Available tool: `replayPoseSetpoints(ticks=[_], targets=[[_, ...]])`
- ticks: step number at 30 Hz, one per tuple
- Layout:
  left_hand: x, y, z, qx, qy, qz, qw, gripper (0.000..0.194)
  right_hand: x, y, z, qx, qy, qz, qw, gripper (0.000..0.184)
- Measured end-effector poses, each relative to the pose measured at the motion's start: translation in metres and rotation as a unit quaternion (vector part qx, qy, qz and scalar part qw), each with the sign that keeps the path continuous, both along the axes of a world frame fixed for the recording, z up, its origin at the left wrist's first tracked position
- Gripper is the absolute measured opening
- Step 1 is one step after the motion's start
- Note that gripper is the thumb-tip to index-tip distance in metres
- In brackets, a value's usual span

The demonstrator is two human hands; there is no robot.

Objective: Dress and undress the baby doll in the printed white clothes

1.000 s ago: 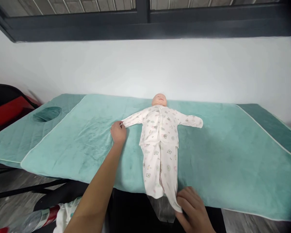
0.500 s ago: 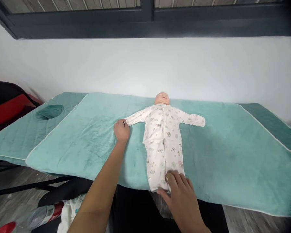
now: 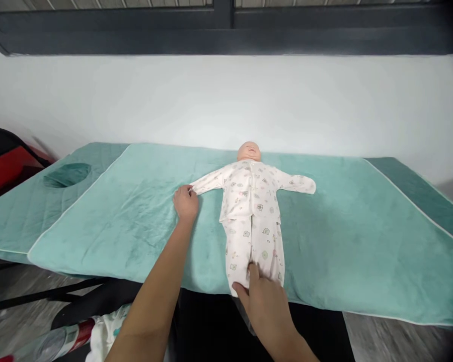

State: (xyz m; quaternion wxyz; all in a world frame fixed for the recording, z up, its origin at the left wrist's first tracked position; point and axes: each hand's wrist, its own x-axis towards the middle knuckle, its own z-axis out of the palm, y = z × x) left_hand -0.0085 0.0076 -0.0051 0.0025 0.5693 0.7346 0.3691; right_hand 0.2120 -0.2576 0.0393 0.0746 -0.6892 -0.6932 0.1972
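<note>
A baby doll (image 3: pixel 248 150) lies on its back in a white printed jacket (image 3: pixel 250 193) and matching trousers (image 3: pixel 266 249), its arms spread. My left hand (image 3: pixel 186 202) is closed at the end of the sleeve on the left, fingers curled round the cuff. Down at the trouser legs, my right hand (image 3: pixel 262 296) has its thumb on the lower left leg and its index finger at the gap between the legs. The other fingers are bent, their tips hidden, and the trouser cloth is between thumb and fingers. The doll's feet and hands are covered.
The doll lies on a massage bed with a green plush cover (image 3: pixel 347 241) and a face hole (image 3: pixel 67 175) at the left. A white wall (image 3: pixel 226 100) stands behind. Below the near edge are a plastic bottle (image 3: pixel 56 343), white cloth (image 3: pixel 105 334) and a black seat (image 3: pixel 207 327).
My right hand has moved slightly left, and its index finger now reaches to the gap between the trouser legs. My left hand stays at the sleeve cuff. The view has shifted a little.
</note>
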Motion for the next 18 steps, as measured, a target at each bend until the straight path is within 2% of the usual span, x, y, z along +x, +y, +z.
replayPoseSetpoints(ticks=[3,7,13,15,18], targets=[[0.000,0.000,0.001,-0.001,0.000,0.001,1.000,0.024,-0.001,0.002,-0.004,-0.002,-0.011,-0.014,1.000,0.028],[0.001,-0.001,0.001,-0.005,-0.001,0.003,1.000,0.025,-0.006,0.002,-0.011,0.017,0.022,-0.055,0.998,0.038],[0.000,-0.001,0.000,-0.001,0.002,-0.001,1.000,0.025,-0.019,-0.009,-0.030,0.119,0.099,-0.141,0.978,0.051],[0.000,0.000,0.000,0.000,-0.001,-0.001,1.000,0.025,-0.021,-0.011,-0.037,0.147,0.107,-0.153,0.971,0.047],[0.000,0.000,0.000,-0.002,-0.005,-0.001,1.000,0.026,-0.023,-0.011,-0.045,0.175,0.108,-0.145,0.968,0.030]])
